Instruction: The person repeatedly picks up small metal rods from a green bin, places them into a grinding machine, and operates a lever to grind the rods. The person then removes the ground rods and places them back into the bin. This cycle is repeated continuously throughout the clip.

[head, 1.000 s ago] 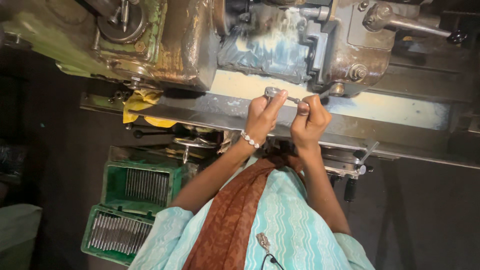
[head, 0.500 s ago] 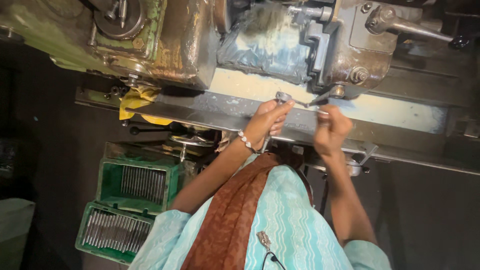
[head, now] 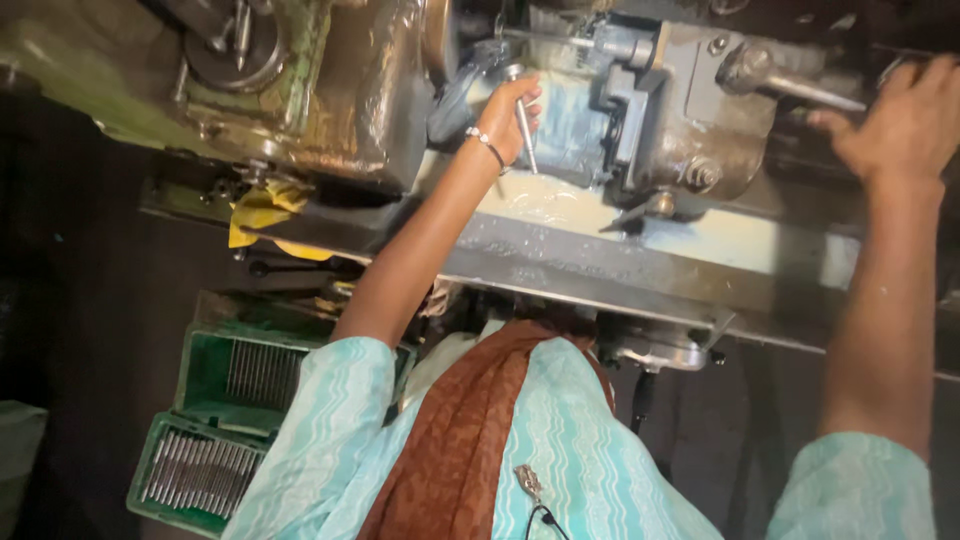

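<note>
Green plastic crates (head: 215, 430) sit at the lower left, each lined with rows of slim metal rods, and a crumpled yellow rag (head: 262, 212) lies above them on the edge of the oily machine (head: 330, 90). Further right, the left hand (head: 512, 118) reaches up toward the machine's working area (a thin bracelet shows at the wrist). Its fingers (head: 528, 98) are curled together and pinching a slender metal rod (head: 522, 118), which stands nearly upright, its lower end just above a tray wet with milky coolant (head: 560, 200). Beside it is the grey tool block (head: 690, 120) with a lever (head: 790, 85) sticking out to the right. At the far right, the right hand (head: 900, 120) rests high on a dark part of the machine, fingers bent over it; what they grip cannot be told.
</note>
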